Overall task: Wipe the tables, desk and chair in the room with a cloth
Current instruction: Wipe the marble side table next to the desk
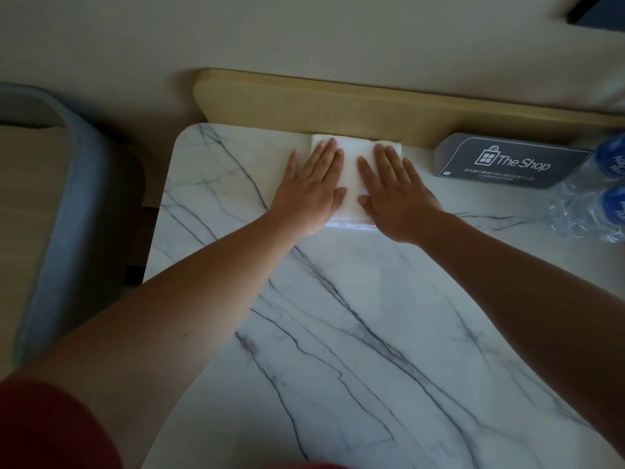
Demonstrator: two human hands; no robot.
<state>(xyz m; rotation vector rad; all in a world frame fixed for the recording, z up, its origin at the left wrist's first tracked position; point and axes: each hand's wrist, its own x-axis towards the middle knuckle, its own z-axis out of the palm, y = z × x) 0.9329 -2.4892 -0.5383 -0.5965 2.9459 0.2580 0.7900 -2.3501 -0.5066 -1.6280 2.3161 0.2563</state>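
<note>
One cloth (351, 177), white and folded to a rectangle, lies flat at the far side of the marble-patterned table (355, 333), its back edge against the wooden backboard (338, 103).

Both hands are on it. My left hand (311, 187) covers its left half, palm down, fingers straight and close together, little finger splayed off onto the marble. My right hand (395, 194) covers its right half the same way, fingers straight and nearly touching each other. Neither hand curls round the cloth; both press it flat.

Progress, as a judgement: I am mid-wipe on this top, at the far end of a stroke or setting up one. The marble shows no wet streak or dust line, so I cannot tell which part of it is done. The grey chair (67, 198) to the left has no hand or cloth on it. With the chair and the room's other surfaces to come, I put the task at an early or middle stage.

The strip of table to the right looks awkward to wipe, since items stand on it.

Count in view:
- cloth: 1
- hands: 2
- table tops: 1
- chairs: 1, partly cut off
- printed card reading "The Shop" (510, 162): 1, against the backboard, near the cloth's right side
- water bottles with blue caps: 2, the nearer bottle (612, 208) and the farther bottle (608, 157), at the right edge
- red sleeve (44, 428): 1, bottom left
</note>
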